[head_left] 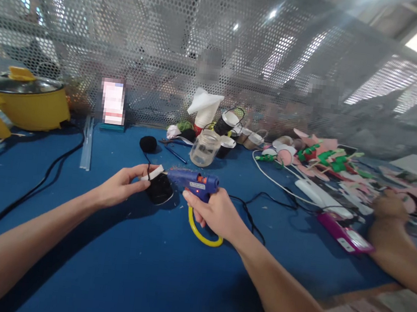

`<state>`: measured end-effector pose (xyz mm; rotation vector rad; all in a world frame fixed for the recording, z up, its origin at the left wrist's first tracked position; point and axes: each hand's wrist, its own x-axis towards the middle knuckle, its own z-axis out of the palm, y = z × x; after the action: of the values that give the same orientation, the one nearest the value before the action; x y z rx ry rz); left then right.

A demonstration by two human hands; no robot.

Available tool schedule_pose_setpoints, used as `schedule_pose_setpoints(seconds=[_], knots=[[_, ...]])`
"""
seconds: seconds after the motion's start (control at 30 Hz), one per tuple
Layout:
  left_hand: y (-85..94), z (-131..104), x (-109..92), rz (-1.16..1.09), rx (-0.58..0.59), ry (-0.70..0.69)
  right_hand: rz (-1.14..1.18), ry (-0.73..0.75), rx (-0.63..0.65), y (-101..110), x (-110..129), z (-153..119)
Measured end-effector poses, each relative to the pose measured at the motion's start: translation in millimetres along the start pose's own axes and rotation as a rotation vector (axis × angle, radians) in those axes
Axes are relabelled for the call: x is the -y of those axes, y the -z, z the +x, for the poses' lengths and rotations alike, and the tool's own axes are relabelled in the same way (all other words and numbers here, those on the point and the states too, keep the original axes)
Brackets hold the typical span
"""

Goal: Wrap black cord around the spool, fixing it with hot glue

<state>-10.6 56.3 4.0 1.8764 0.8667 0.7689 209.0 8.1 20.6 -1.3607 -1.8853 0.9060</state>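
Observation:
Between the fingers and thumb of my left hand (128,182) is a small black cup (160,188) with a white rim, tipped on its side above the table. A strand of black cord runs from its rim to a ball of black yarn (148,143) behind it. My right hand (217,211) is wrapped round the handle of a blue hot glue gun (194,180) with a yellow trigger loop (202,237). The nozzle points left and meets or nearly meets the cup's rim; I cannot tell whether it touches.
A clear plastic jar (205,149), small cups with handles (228,122) and a blue pen (175,154) lie behind. Left are glue sticks (87,143) and a yellow electric pot (28,106). Cables, a power strip (323,198), a purple device (345,234) and another person's hand (390,208) are right.

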Motion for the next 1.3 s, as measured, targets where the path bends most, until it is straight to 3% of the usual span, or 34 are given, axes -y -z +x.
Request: schedule_pose_setpoints(seconds=[0.63, 1.3], knots=[[-0.6, -0.4, 3.1, 0.05, -0.021, 0.0, 0.0, -0.016, -0.043, -15.6, 6.7, -11.5], [-1.0, -0.3, 0.6, -0.007, -0.022, 0.003, 0.014, -0.026, -0.023, -2.7, -8.0, 7.1]])
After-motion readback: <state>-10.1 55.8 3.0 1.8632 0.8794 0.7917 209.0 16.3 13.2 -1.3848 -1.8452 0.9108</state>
